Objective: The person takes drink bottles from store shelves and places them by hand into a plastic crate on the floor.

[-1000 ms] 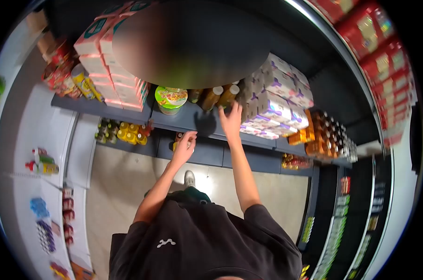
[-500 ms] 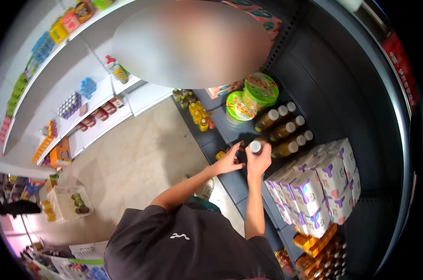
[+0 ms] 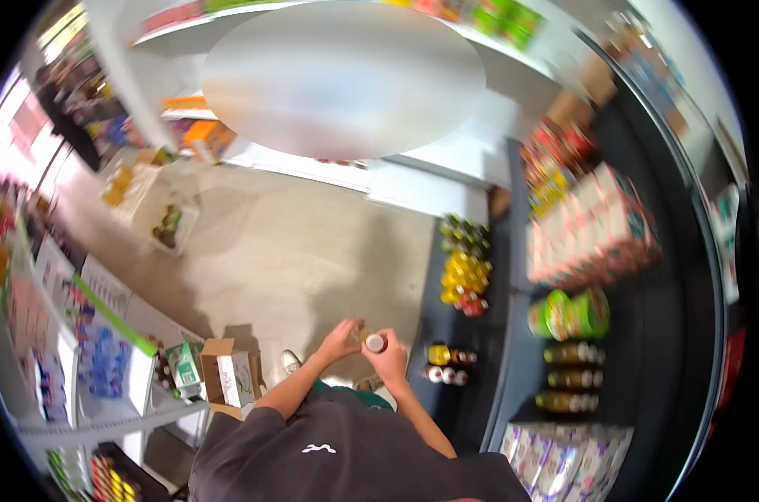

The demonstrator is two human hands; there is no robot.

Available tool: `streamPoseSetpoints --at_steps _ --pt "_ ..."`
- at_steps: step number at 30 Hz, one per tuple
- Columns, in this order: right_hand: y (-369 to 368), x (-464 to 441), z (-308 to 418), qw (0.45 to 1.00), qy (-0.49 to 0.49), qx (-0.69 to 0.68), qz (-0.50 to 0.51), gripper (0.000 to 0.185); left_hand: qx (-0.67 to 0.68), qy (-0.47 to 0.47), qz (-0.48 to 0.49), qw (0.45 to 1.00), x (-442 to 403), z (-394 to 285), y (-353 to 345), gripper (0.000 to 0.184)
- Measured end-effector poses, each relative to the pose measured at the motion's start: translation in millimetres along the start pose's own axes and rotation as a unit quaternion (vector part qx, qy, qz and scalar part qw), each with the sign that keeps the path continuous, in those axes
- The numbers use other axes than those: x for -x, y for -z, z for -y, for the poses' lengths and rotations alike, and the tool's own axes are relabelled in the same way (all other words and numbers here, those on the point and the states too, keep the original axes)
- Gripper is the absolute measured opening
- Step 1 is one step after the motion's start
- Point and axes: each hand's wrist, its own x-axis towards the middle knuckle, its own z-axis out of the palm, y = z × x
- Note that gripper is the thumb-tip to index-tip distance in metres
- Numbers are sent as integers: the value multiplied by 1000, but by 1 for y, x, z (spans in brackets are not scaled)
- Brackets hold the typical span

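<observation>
A bottle with a white cap (image 3: 375, 342) is in my right hand (image 3: 388, 360), held upright in front of my body above the floor. My left hand (image 3: 340, 339) is close beside it on the left, fingers curved toward the bottle; whether they touch it is too blurred to tell. To the right, brown bottles with white caps (image 3: 574, 379) lie in rows on the dark shelf (image 3: 522, 335), between green noodle tubs (image 3: 569, 315) and white-and-purple packs (image 3: 564, 460).
Yellow bottles (image 3: 466, 276) and dark bottles occupy the lower shelf. An open cardboard box (image 3: 220, 381) stands on the floor at left, near a shelf of blue-labelled bottles (image 3: 103, 360). A white crate (image 3: 149, 201) is farther back. Pink packs (image 3: 593, 230) fill the right shelf.
The view has swung left, away from the dark shelf toward the aisle. My right hand has taken a bottle from the shelf and brought it in front of my body, with my left hand alongside.
</observation>
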Motion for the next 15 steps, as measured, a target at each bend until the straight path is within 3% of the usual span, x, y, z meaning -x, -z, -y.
streamPoseSetpoints --at_steps 2,4,5,6,8,9,11,15 --pt "-43 12 16 997 34 10 66 39 21 69 24 997 44 42 28 64" --pt "-96 11 31 975 35 83 205 42 8 122 34 992 87 84 53 64" --pt "-131 7 40 972 56 84 213 42 11 162 49 985 110 99 71 64" --pt "-156 16 43 952 53 102 282 45 19 172 33 984 132 112 89 64" --pt "-197 34 72 894 43 170 412 50 64 288 19 955 181 139 122 65" --pt "-218 38 89 888 58 172 422 50 66 296 1 953 202 147 137 65" --pt "-261 50 117 824 102 206 518 54 -2 346 -136 928 244 151 160 68" --pt "-337 59 155 748 172 257 587 55 -31 360 -217 907 303 161 183 62"
